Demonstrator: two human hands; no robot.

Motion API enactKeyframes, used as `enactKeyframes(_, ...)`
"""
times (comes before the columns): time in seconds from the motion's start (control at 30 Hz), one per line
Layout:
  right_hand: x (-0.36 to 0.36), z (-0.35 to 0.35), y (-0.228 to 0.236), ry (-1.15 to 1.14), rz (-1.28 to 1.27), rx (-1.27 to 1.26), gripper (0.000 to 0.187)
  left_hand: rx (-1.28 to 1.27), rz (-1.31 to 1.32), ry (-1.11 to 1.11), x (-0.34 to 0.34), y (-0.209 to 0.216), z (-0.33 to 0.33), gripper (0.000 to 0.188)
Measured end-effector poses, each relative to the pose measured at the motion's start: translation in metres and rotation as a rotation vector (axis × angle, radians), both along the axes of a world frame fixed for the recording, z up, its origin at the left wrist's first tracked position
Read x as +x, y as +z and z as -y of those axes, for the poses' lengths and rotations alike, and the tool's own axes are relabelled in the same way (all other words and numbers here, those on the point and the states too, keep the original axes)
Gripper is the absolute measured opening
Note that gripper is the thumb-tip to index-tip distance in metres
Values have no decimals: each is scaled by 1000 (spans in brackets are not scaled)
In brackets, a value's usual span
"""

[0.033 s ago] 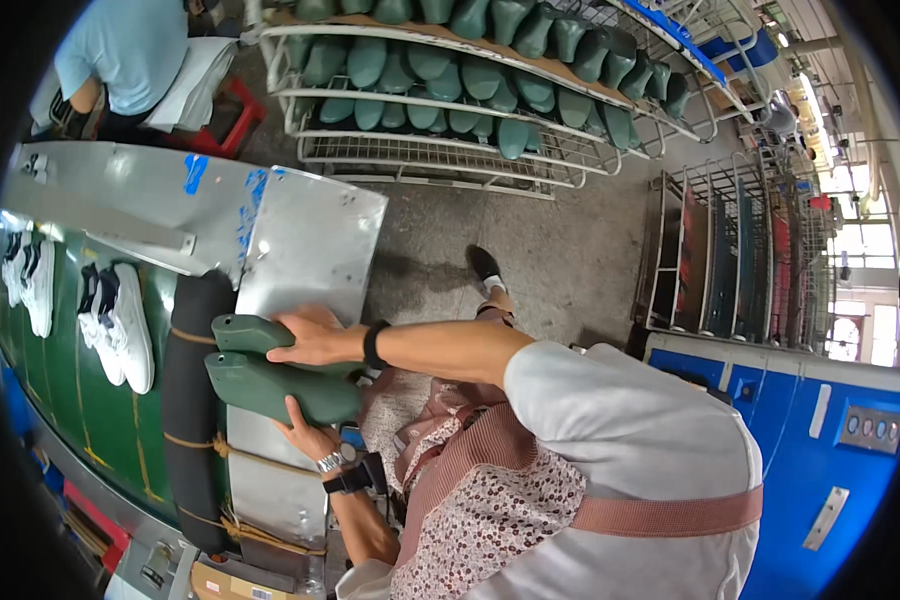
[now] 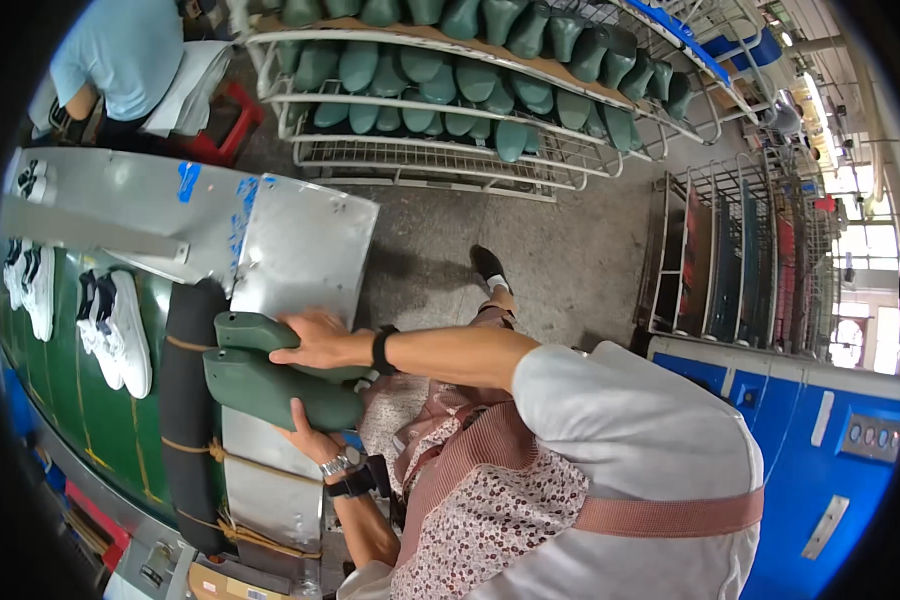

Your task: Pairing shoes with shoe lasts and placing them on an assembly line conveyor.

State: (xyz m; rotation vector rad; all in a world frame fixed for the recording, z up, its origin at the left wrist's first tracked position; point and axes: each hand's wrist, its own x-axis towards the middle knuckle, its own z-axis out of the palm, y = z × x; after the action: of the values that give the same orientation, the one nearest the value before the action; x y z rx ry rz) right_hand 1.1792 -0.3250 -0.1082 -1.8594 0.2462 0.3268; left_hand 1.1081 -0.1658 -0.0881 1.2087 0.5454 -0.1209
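— What's on your left just now?

— The green conveyor belt (image 2: 65,400) with pairs of white sneakers (image 2: 115,330) lying on it, then a dark padded roll (image 2: 185,420) tied with cord along the belt's near edge. Beside that is the steel work plate (image 2: 305,250), and that's where my hands are.

— And what do they have?

— Two green shoe lasts, stacked side by side over the plate's edge. My left hand (image 2: 310,440) is under the lower last (image 2: 270,388), fingers curled up around its underside, closed on it. My right hand (image 2: 315,343) lies on the upper last (image 2: 260,333), fingers bent over its top and wrapped around it, thumb side toward me.

— How would you handle them well?

— I'd judge the pair wants carrying level, one palm below and one above, so neither slides off the other. The smooth moulded surfaces look slippery, so I'd press them together rather than pinch the tips.

— Any room to move?

— The plate's bare upper part is open beyond my knuckles. The padded roll hems me in on the left, and the plate's rim is just beneath the lasts. To the right there's concrete floor (image 2: 560,260), then the wire racks (image 2: 450,150) full of more green lasts, well apart, and a blue machine (image 2: 830,440) at the far right. A person in a light blue shirt (image 2: 120,60) works at the top left, clear of my reach.
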Motion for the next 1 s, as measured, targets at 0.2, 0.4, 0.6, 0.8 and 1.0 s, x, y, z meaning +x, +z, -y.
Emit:
enactKeyframes(0.2, -123, 224, -33, -480, 164, 224, 54, 250, 240, -502, -48, 17, 223, 98)
enactKeyframes(0.4, -273, 481, -102, -1046, -314, -87, 56, 198, 254, -1130, -72, -67, 470, 96)
enactKeyframes(0.6, -300, 684, -143, -1215, -368, -158, 73, 973, 387, -1417, -85, -110, 670, 80)
enactKeyframes(0.8, -220, 771, -322, -700, -89, -427, 60, 1284, 852, -1498, -65, -167, 722, 50)
enactKeyframes(1.0, -245, 866, -393, 358, 129, -1415, 37, 1262, 642, -1357, -147, -167, 596, 59)
